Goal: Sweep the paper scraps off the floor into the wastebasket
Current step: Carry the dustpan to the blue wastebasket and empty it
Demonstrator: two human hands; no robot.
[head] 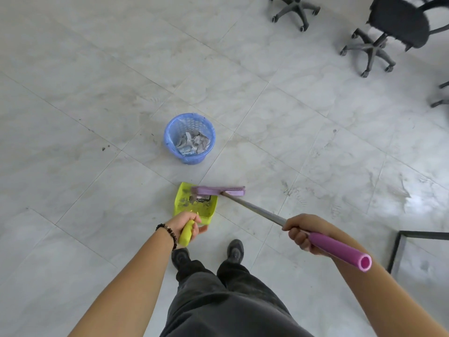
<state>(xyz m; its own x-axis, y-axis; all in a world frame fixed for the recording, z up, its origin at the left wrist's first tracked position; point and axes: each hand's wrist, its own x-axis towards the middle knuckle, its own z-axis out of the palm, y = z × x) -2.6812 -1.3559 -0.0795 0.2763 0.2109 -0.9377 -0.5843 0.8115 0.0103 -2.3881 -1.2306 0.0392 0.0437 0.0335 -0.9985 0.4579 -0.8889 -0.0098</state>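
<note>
Two bare arms reach down from the person toward the floor (97,93). Right next to the camera is the pink end of the broom (255,210), and the right hand (300,235) has a tight grip wrapped around its long stick. From that grip the stick runs away and to the left, down to the purple brush head, which sits across the open mouth of the dustpan (194,203).

Going from big things to small ones: the floor is the biggest, then the broom, then the blue wastebasket (189,138), then the yellow-green dustpan, then the paper scraps (199,200).

Curled around the dustpan's handle is the left hand (185,226), and its grip is closed tight on it. The pan lies just past that grip, flat on the floor, with its long way pointing away from the person. A few scraps and some dirt sit inside it, under the brush. More crumpled paper is already in the wastebasket.

From the left grip the wastebasket stands straight ahead, past the dustpan and apart from it. The left hand is nearer to it than the right. I think the next job is to lift the pan, carry it forward over the wastebasket and tip it in.
</note>
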